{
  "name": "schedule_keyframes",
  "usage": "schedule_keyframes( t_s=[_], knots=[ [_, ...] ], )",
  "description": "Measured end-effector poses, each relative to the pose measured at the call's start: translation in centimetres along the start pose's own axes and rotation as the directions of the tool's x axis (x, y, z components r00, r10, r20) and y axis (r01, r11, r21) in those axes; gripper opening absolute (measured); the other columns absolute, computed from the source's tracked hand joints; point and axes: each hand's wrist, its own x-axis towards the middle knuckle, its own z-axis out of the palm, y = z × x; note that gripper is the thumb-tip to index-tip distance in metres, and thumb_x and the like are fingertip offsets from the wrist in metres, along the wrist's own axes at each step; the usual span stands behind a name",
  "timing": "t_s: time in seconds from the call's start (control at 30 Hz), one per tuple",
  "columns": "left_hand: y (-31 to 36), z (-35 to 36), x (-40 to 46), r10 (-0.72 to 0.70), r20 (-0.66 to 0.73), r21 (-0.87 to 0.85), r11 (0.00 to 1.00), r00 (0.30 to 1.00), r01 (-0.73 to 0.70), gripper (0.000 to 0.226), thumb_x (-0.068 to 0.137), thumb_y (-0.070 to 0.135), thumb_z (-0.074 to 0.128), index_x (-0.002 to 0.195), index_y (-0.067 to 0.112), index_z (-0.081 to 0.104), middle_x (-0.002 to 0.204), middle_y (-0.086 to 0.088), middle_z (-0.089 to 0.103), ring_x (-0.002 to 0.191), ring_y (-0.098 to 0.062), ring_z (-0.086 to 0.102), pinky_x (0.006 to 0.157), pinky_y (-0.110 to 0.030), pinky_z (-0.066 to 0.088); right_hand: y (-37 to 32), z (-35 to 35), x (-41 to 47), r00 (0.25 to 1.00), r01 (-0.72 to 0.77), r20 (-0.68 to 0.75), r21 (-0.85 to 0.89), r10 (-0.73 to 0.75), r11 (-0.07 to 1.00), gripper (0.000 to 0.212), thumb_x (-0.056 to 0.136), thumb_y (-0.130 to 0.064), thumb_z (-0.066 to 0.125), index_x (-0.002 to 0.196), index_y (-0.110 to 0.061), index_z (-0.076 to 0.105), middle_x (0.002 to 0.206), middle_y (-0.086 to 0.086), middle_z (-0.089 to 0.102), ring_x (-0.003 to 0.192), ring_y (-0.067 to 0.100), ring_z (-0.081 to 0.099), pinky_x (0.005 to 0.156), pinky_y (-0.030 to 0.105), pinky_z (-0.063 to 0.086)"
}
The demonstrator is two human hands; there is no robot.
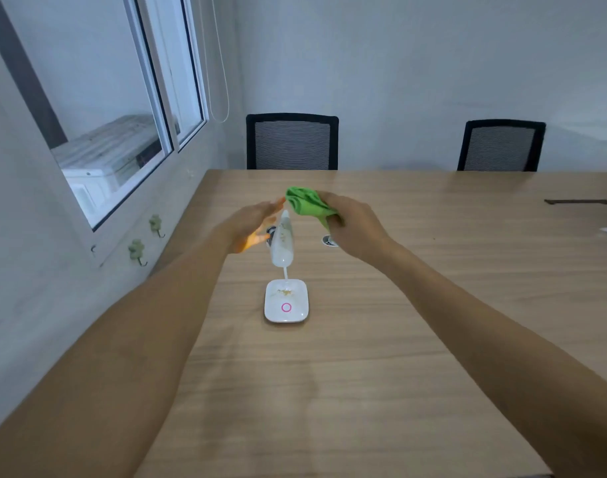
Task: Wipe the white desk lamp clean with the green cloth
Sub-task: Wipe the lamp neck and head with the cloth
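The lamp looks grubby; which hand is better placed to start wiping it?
The right hand: it already grips the green cloth just above the lamp head. The left hand is open beside the head, placed to steady it.

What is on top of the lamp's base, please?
On the lamp base lie yellowish-brown crumbs or smears near the stem, plus a pink ring mark. Nothing covers its top; what is under it cannot be seen.
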Motion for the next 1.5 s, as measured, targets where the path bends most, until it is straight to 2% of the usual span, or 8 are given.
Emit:
schedule_keyframes(
  t_s=[0.17, 0.4, 0.63, 0.83, 1.13, 1.3, 1.43, 1.5],
  knots=[
    [-0.9, -0.4, 0.6, 0.011, 0.028, -0.016, 1.0, 1.0, -0.011, 0.017, 0.091, 0.025, 0.058, 0.104, 0.024, 0.068, 0.109, 0.01, 0.065, 0.106, -0.01, 0.057, 0.088, -0.027, 0.046, -1.0, 1.2, -0.8, 0.978, 0.208, 0.002, -0.113, -0.209, 0.972, 0.054, 0.081, 0.015, 0.045, 0.127, -0.009, 0.06, 0.127, 0.012, 0.064, 0.12, 0.027, 0.058, 0.102, 0.035, 0.047],
    [-0.6, -0.7, 0.9, 0.032, 0.045, 0.04, 0.999, 0.998, -0.034, 0.03, 0.089, 0.027, 0.061, 0.119, 0.023, 0.065, 0.113, 0.006, 0.064, 0.108, -0.016, 0.054, 0.075, -0.023, 0.049, 0.2, 0.9, -2.7, 0.939, 0.341, 0.075, -0.314, -0.335, 0.886, 0.051, 0.082, 0.012, 0.049, 0.123, -0.015, 0.064, 0.131, 0.012, 0.062, 0.119, 0.031, 0.058, 0.097, 0.044, 0.049],
    [-0.7, -0.7, 1.1, 0.015, 0.034, 0.024, 1.0, 0.999, -0.016, 0.027, 0.09, 0.025, 0.06, 0.116, 0.023, 0.065, 0.121, 0.003, 0.062, 0.108, -0.018, 0.056, 0.073, -0.024, 0.048, 0.4, 0.0, -3.8, 0.943, 0.195, -0.21, -0.277, -0.257, 0.941, 0.053, 0.076, 0.016, 0.053, 0.119, -0.01, 0.066, 0.122, 0.016, 0.066, 0.106, 0.037, 0.064, 0.091, 0.044, 0.054],
    [-0.8, -1.0, 1.7, 0.089, 0.064, 0.082, 0.992, 0.994, -0.094, 0.037, 0.093, 0.018, 0.053, 0.129, 0.011, 0.057, 0.129, -0.007, 0.058, 0.108, -0.02, 0.059, 0.084, -0.03, 0.052, -2.8, 2.5, -4.9, 0.876, 0.446, -0.034, -0.326, -0.482, 0.834, 0.052, 0.068, 0.015, 0.063, 0.111, -0.014, 0.072, 0.115, 0.015, 0.071, 0.097, 0.035, 0.068, 0.083, 0.043, 0.056],
    [-0.2, -0.8, 1.5, -0.004, 0.032, 0.069, 0.998, 0.999, 0.001, 0.018, 0.09, 0.022, 0.06, 0.105, 0.026, 0.068, 0.122, 0.002, 0.061, 0.107, -0.018, 0.057, 0.074, -0.024, 0.05, 1.3, 1.2, -5.5, 0.923, 0.178, -0.282, -0.29, -0.261, 0.941, 0.052, 0.07, 0.02, 0.058, 0.113, -0.007, 0.07, 0.113, 0.021, 0.069, 0.098, 0.039, 0.067, 0.084, 0.047, 0.057],
    [-0.2, -0.8, 1.5, 0.046, 0.047, 0.124, 0.991, 0.998, -0.052, 0.03, 0.091, 0.016, 0.057, 0.121, 0.018, 0.062, 0.122, 0.0, 0.06, 0.109, -0.017, 0.056, 0.071, -0.021, 0.053, -1.8, 2.4, -5.4, 0.891, 0.342, -0.218, -0.258, -0.399, 0.904, 0.049, 0.076, 0.01, 0.046, 0.116, -0.009, 0.069, 0.114, 0.021, 0.067, 0.099, 0.037, 0.066, 0.084, 0.042, 0.057],
    [-0.3, -1.0, 1.7, 0.015, 0.054, 0.073, 0.997, 0.998, -0.018, 0.033, 0.092, 0.021, 0.057, 0.124, 0.018, 0.061, 0.136, -0.001, 0.055, 0.122, -0.023, 0.053, 0.102, -0.04, 0.046, -0.9, 2.5, -6.3, 0.878, 0.406, -0.122, -0.326, -0.464, 0.854, 0.049, 0.07, 0.016, 0.06, 0.11, -0.011, 0.072, 0.109, 0.017, 0.071, 0.096, 0.035, 0.068, 0.084, 0.041, 0.057],
    [-0.1, -0.9, 1.4, -0.014, 0.045, 0.088, 0.996, 0.999, 0.01, 0.025, 0.091, 0.024, 0.059, 0.115, 0.025, 0.065, 0.131, 0.003, 0.057, 0.115, -0.018, 0.057, 0.084, -0.033, 0.052, 0.5, 2.2, -6.5, 0.91, 0.311, -0.176, -0.306, -0.375, 0.9, 0.052, 0.069, 0.02, 0.059, 0.112, -0.008, 0.071, 0.11, 0.019, 0.07, 0.097, 0.036, 0.068, 0.083, 0.044, 0.058]
  ],
)
